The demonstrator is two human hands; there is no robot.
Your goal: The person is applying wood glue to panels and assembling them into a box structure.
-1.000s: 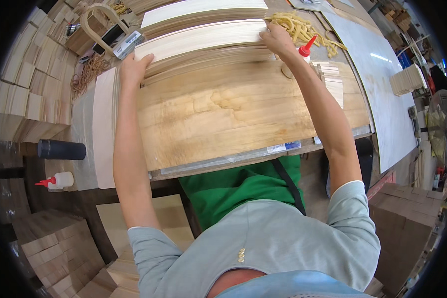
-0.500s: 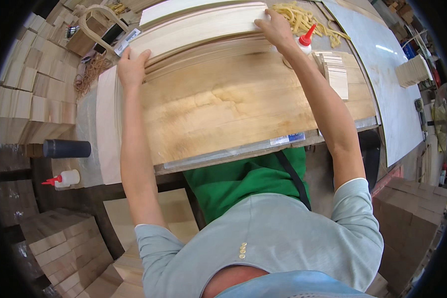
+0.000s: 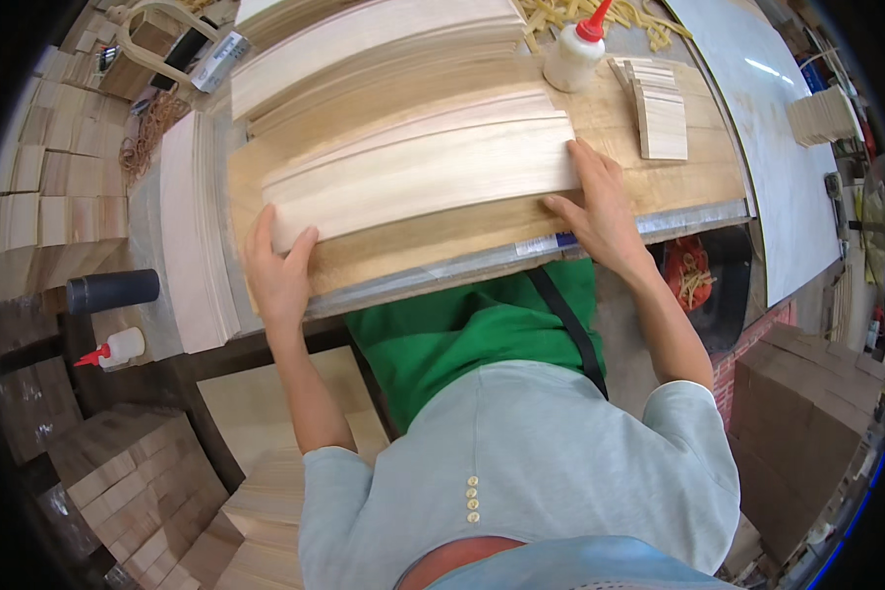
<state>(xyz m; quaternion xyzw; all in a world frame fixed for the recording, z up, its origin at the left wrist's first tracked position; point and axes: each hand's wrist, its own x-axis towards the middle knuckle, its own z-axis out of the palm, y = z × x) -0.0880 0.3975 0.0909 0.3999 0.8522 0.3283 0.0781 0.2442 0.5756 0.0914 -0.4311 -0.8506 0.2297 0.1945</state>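
A few long, thin pale wooden boards (image 3: 418,175) lie low over the brown wooden work panel (image 3: 703,187), seemingly lapped one behind another. My left hand (image 3: 279,267) grips their left end, thumb on the near edge. At the right end, my right hand (image 3: 602,211) holds them with thumb and fingers. Whether the boards touch the panel I cannot tell. Behind them sits a stack of similar boards (image 3: 383,51). A white glue bottle with a red nozzle (image 3: 572,61) stands beyond my right hand, near several short wooden pieces (image 3: 662,123).
More long boards (image 3: 195,231) lie along the table's left side. Left of them are a dark cylinder (image 3: 113,291) and a second glue bottle (image 3: 123,347) on its side. Yellowish strips (image 3: 639,25) lie at the back. Wooden blocks (image 3: 64,147) are piled far left.
Both hands have drawn the boards from the back stack toward me, onto the front of the panel. The stack and the glue bottle behind now show more fully.
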